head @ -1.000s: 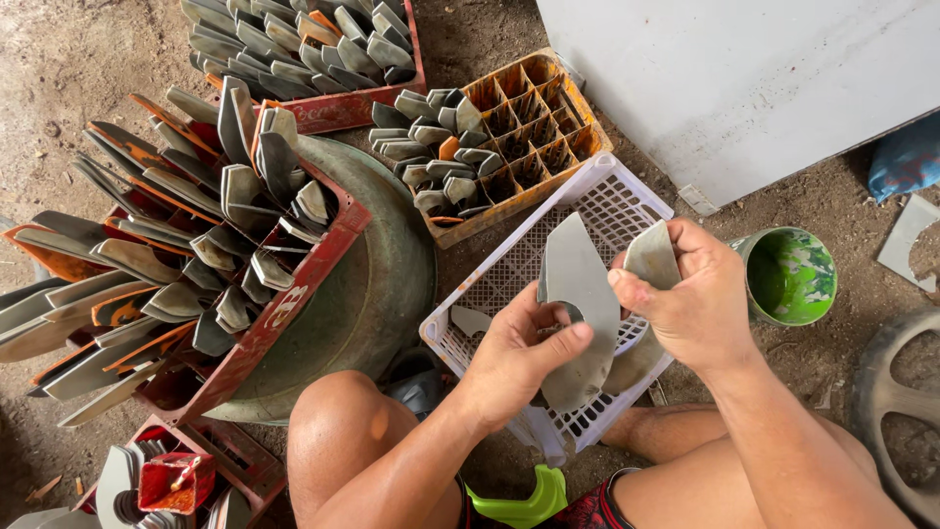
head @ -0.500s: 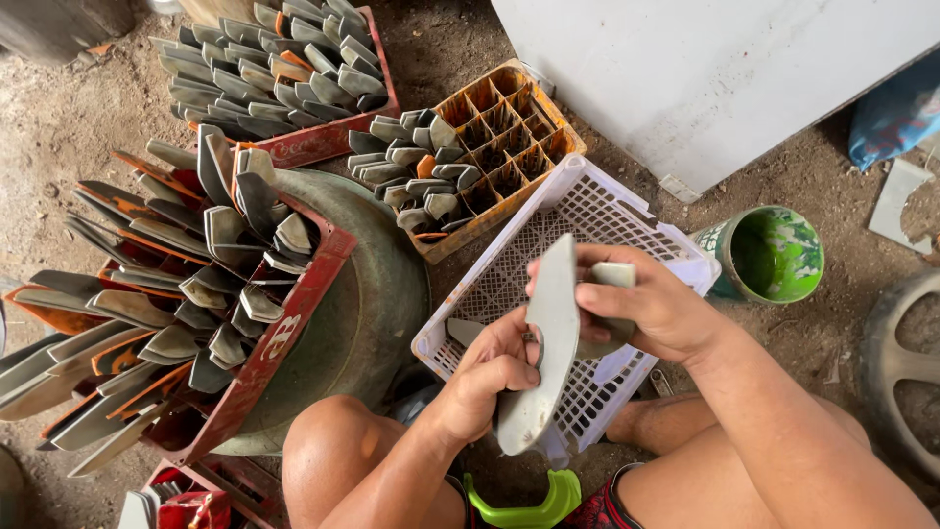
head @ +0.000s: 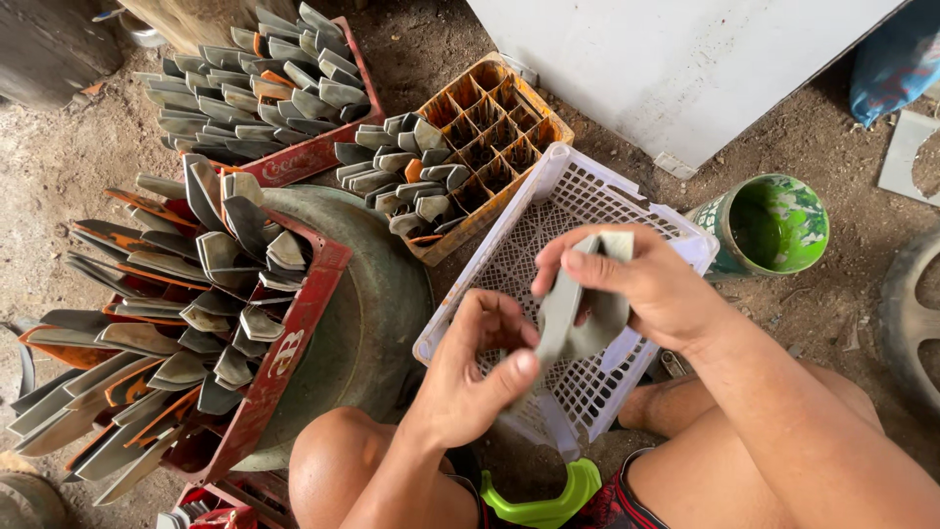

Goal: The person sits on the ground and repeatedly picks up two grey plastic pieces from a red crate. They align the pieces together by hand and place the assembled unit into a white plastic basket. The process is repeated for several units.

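Both my hands hold one thin grey leaf-shaped sheet [head: 578,318] above a white plastic lattice basket [head: 587,191]. My left hand [head: 475,367] pinches its lower end between thumb and fingers. My right hand [head: 646,284] wraps over its upper part, which is bent into a curl. The sheet stands edge-on to the camera. My bare knees sit below, at the basket's near side.
Red crates [head: 294,353] and an orange divided crate [head: 490,118] at left hold several curled grey pieces. A dark round basin [head: 372,313] lies under one crate. A green paint tin [head: 774,220] stands at right, a white panel [head: 685,59] behind. Dirt floor all around.
The flat grey sheet has been turned edge-on and its top curled under my right hand. My left hand slid down to its lower end. The camera has shifted closer.
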